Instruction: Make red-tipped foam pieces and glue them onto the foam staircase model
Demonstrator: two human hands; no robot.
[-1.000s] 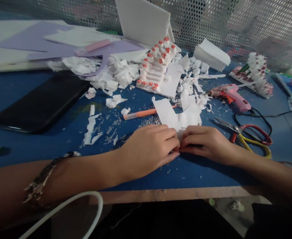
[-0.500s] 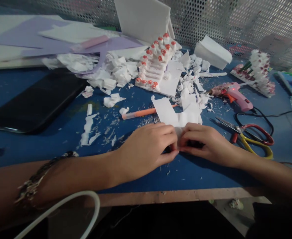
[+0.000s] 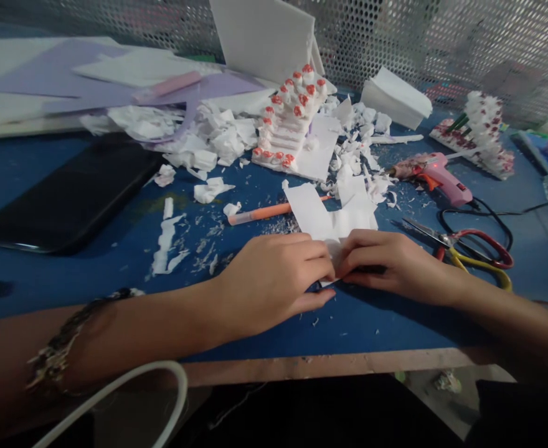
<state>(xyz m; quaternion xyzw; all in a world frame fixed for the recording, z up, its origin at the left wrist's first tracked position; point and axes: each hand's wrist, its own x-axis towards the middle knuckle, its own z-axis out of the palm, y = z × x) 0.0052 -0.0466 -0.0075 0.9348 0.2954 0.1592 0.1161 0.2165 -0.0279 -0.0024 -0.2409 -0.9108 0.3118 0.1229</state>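
White paper (image 3: 316, 218): far end flat, apparently unworked; near end's progress hidden
Left hand (image 3: 286, 274): nearly closed, pinching near end
Right hand (image 3: 393, 264): likewise

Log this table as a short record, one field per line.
Left hand: touching the near part of the white paper
Right hand: touching the same paper, facing the left
Glue gun: pink, red light lit
Scissors: red and yellow handles
Orange pen: partly hidden by the paper
White scraps: strewn on the blue table
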